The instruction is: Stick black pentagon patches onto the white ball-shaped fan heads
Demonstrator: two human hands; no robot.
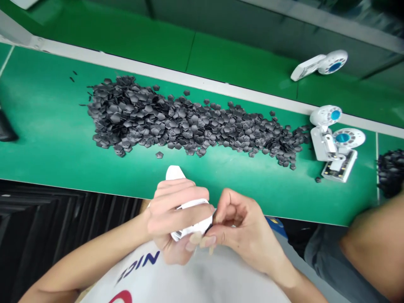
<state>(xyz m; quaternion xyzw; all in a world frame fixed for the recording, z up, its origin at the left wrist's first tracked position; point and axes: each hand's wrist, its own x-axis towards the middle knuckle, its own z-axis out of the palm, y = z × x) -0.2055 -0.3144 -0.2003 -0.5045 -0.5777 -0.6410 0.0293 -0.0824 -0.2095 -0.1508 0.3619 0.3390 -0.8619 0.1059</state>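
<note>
My left hand [178, 208] is wrapped round a white plastic device [175, 172], whose narrow end sticks out above the fingers. More of its white casing shows between the fingers, and the rest is covered. Close against the device's right side, my right hand [244, 231] has thumb and fingers pinched together. A small dark spot shows by those fingertips, too hidden to make out. Both hands are at the near edge of the green table, in front of my body. Beyond them lies a long heap of small black pentagonal pieces [186, 126].
At right, several white devices with round heads and blue centres [336, 162] lie together; one has an open casing. Another white device [307, 67] is past the pale rail [176, 75]. A second black heap [391, 172] and another person's arm [375, 244] are at far right.
</note>
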